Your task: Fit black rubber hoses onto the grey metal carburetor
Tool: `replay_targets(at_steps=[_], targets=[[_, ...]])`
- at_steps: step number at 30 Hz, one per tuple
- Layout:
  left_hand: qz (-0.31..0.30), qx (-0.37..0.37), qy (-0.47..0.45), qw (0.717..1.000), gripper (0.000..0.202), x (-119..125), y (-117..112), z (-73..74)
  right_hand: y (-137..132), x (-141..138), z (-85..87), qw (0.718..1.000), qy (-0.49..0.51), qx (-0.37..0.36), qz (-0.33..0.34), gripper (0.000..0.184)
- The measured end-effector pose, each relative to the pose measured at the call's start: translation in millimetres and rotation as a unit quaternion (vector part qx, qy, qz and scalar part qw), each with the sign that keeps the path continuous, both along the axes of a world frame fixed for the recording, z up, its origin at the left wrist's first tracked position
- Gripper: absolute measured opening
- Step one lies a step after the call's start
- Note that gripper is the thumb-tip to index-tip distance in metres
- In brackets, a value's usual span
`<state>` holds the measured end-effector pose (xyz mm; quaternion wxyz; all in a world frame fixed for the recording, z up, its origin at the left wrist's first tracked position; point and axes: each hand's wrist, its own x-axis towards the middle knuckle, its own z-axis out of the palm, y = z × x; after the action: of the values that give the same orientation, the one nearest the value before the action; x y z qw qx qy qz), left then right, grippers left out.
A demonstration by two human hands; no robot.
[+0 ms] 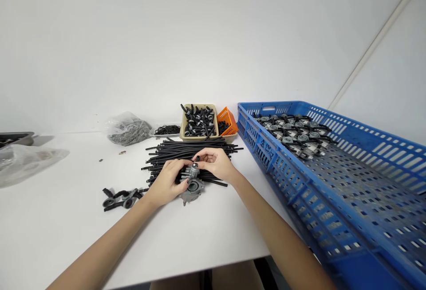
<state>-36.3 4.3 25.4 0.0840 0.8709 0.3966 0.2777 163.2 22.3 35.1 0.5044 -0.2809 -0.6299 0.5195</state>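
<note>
Grey valve (192, 179), both hands' fingers (186, 183), table edge (186, 268) near

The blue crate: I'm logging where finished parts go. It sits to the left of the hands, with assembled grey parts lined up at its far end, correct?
Not quite. The head view shows the blue crate to the right of the hands, not the left. The assembled grey parts do lie at its far end. The left hand and right hand hold a grey valve part over the black tubes.
</note>
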Motion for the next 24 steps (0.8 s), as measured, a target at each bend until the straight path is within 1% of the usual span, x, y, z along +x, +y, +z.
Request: replay_targets(at_steps=[3, 8, 13, 16, 20, 24], targets=[[-0.001, -0.018, -0.006, 1.0, 0.036, 0, -1, 0.7, 1, 0, -2.8, 1.0, -0.015, 0.001, -0.007, 0.03], [0.025, -0.06, -0.05, 0.997, 0.048, 4, -6, 1.7, 2, -2, -7.0, 0.997, -0.069, 0.016, -0.011, 0.029], [0.052, -0.075, -0.082, 0.992, 0.04, 8, -11, 0.3, 1, -5, -5.6, 0.997, -0.076, 0.018, -0.024, 0.038], [0.06, -0.086, -0.102, 0.989, 0.036, 9, -11, -1.0, 1, -5, -6.6, 0.997, -0.072, 0.012, -0.022, 0.04], [0.064, -0.108, -0.125, 0.984, 0.035, 10, -13, -0.2, 2, -5, -8.8, 0.997, -0.07, 0.008, -0.016, 0.04], [0.069, -0.112, -0.151, 0.98, 0.038, 11, -16, 3.1, -1, -5, -6.1, 0.996, -0.093, 0.008, -0.009, 0.042]])
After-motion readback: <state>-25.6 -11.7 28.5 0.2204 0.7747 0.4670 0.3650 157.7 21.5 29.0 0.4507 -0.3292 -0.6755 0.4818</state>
